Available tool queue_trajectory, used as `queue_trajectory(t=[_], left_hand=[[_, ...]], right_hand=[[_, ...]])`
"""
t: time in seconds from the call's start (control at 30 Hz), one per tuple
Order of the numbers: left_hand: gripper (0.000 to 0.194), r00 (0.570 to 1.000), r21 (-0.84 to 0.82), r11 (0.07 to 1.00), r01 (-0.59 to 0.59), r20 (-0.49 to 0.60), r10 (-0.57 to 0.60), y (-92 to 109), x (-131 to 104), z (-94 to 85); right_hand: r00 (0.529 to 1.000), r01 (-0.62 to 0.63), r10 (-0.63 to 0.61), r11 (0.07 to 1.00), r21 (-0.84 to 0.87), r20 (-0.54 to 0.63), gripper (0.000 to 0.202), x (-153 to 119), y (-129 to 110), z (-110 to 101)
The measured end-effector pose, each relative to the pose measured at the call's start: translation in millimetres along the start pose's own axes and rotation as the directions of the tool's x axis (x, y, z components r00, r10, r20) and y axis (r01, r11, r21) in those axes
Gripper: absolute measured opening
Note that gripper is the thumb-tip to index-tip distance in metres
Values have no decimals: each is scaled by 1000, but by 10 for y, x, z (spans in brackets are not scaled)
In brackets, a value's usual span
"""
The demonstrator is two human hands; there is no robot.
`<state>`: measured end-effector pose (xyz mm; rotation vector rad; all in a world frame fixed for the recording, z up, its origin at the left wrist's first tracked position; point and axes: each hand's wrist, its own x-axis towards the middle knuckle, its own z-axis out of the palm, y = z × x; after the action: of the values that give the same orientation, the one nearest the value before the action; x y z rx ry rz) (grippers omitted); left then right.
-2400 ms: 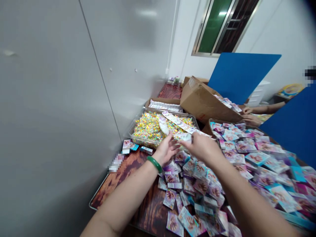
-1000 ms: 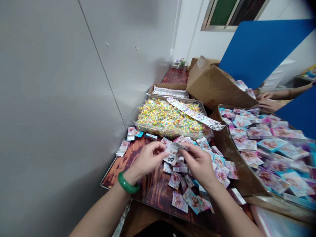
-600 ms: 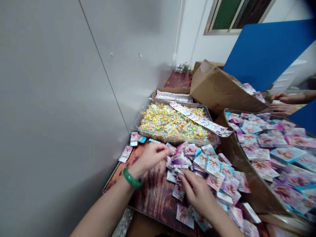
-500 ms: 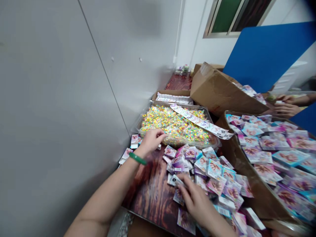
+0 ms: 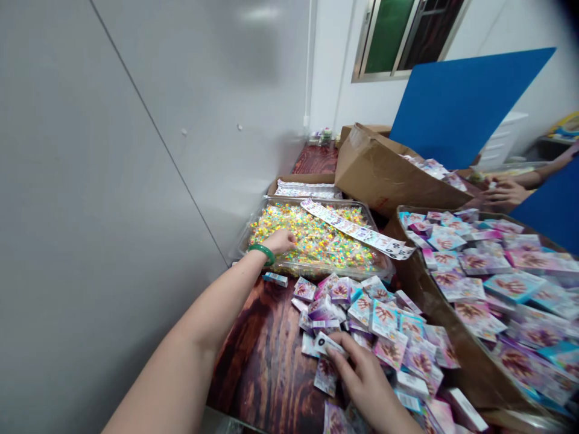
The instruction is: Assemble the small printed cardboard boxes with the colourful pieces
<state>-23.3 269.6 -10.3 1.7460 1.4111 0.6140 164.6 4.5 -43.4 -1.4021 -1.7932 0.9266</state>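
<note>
My left hand, with a green bangle at its wrist, is over the clear tray of small bright packets. Its fingers are pressed together at the packets, and what they may hold is hidden. Between thumb and fingers of my right hand is a small white piece with a black ring mark. That hand is beside a heap of small printed boxes on the wood-patterned table. A printed strip lies across the tray.
A large carton full of printed boxes stands at the right. Behind the tray are a shallow box of strips and a tilted carton. A grey wall borders the left. Another person's hands show beyond a blue panel.
My left hand has moved forward from the tray's near edge to over the packets. My right hand keeps the white piece. The camera view has shifted slightly.
</note>
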Motion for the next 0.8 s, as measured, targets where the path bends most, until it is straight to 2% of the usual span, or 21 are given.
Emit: queue_trajectory(t=[0.07, 0.17, 0.27, 0.3, 0.37, 0.4, 0.43, 0.47, 0.57, 0.63, 0.67, 0.73, 0.8], left_hand=[[12, 1000, -52, 999, 9, -15, -9, 4, -51, -75], [5, 1000, -133, 991, 7, 1, -7, 142, -255, -166], [15, 990, -193, 981, 5, 140, 22, 393, -643, -154], [20, 973, -219, 976, 5, 228, 46, 475, -796, -122], [18, 860, -288, 957, -13, 486, 158, 598, -1089, -26], [14, 814, -293, 956, -36, 546, 198, 631, -1214, 31], [9, 793, -279, 957, -73, 566, 225, 643, -1320, 89], [5, 797, -242, 962, -124, 553, 242, 637, -1405, 146], [6, 865, -89, 963, -253, 425, 267, 550, -1559, 281], [10, 896, -23, 961, -274, 358, 264, 485, -1621, 334], [11, 908, -10, 963, -269, 330, 257, 458, -1651, 352], [11, 928, -5, 968, -251, 283, 243, 407, -1713, 376], [12, 923, -43, 967, -252, 290, 253, 331, -1765, 373]], right_hand=[[1000, -14, 14, 1000, 18, -10, 24, 29, 39, -41], [992, -32, 37, 999, 43, -124, 24, 99, 64, -108], [968, -94, 111, 992, 86, -227, 26, 216, 3, -211], [962, -124, 147, 986, 112, -230, 26, 264, -35, -249], [956, -165, 201, 971, 171, -215, 21, 365, -117, -306], [960, -174, 214, 961, 215, -183, 20, 411, -153, -318], [968, -190, 225, 947, 258, -110, 19, 448, -184, -318], [971, -220, 238, 926, 307, -22, 20, 474, -209, -305], [940, -340, 281, 830, 443, 194, 22, 478, -254, -227], [925, -379, 303, 785, 490, 230, 26, 447, -274, -176], [928, -371, 295, 791, 487, 227, 28, 432, -285, -155], [947, -315, 252, 846, 430, 199, 28, 408, -308, -121], [960, -266, 213, 895, 357, 181, 25, 386, -320, -85]])
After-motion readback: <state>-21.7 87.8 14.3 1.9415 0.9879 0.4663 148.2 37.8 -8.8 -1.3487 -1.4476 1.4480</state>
